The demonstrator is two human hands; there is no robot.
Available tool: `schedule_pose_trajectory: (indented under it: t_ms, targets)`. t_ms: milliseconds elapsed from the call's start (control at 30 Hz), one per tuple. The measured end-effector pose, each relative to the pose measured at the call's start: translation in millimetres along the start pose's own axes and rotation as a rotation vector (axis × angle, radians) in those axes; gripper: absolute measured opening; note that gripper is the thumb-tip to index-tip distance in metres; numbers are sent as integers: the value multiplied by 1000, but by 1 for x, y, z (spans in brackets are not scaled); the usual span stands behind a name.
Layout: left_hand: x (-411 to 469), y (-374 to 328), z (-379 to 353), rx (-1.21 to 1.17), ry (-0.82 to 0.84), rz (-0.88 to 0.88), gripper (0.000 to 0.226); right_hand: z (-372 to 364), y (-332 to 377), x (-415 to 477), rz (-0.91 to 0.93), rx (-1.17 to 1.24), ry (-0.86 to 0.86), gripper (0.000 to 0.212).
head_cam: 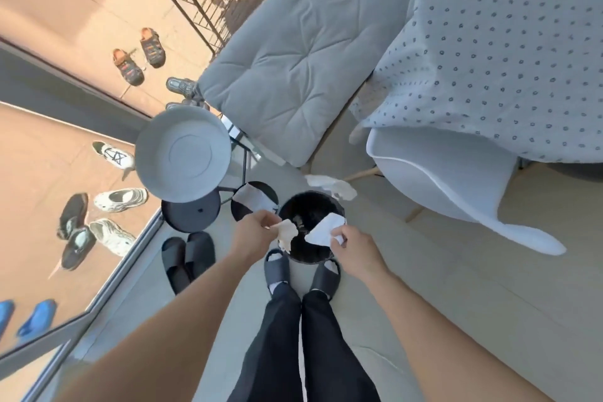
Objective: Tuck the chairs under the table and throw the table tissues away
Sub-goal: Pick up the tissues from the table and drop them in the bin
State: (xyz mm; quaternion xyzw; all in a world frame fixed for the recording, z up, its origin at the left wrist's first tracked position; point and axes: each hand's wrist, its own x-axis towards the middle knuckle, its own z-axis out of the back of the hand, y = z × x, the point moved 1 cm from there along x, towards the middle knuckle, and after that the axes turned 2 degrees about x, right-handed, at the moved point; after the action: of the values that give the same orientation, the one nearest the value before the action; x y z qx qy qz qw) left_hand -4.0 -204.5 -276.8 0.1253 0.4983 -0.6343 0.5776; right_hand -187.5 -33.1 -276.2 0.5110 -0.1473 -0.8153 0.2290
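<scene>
Standing over a round black waste bin (310, 225) on the pale floor, toes of two dark slippers just at its near rim. Left hand (253, 232) pinched shut on a crumpled beige tissue (287, 233), which hangs from the fingertips over the bin's left rim, partly above the dark opening. Right hand (350, 246) likewise closed on a flat white tissue (326, 230), its long edge running up and left from the grip so that most of the sheet already lies over the bin's mouth. Both pieces thus pointing inward from the hands toward the bin's centre, the hands themselves sitting just outside the rim on either side; neither clearly nearer, though the white sheet looks further over the opening. Judging from this, only a release needed, perhaps with a slight nudge inward on the left so the beige piece clears the rim. Another crumpled pale tissue (331, 186) lying on the floor just beyond the bin's far rim, not yet binned. White moulded chair (456, 189) partly under the table with the dotted light cloth (505, 59); grey cushioned chair (293, 68) beside it, whether fully tucked not clear from here.
</scene>
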Motion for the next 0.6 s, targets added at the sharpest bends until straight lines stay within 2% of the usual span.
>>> schedule_pose_trajectory:
  t_ms: [133, 600]
  targets:
    - [37, 32, -35, 3, 14, 63, 10, -28, -26, 36, -37, -13, 30, 37]
    - [144, 124, -123, -12, 49, 115, 7, -120, -106, 152, -39, -124, 76, 36]
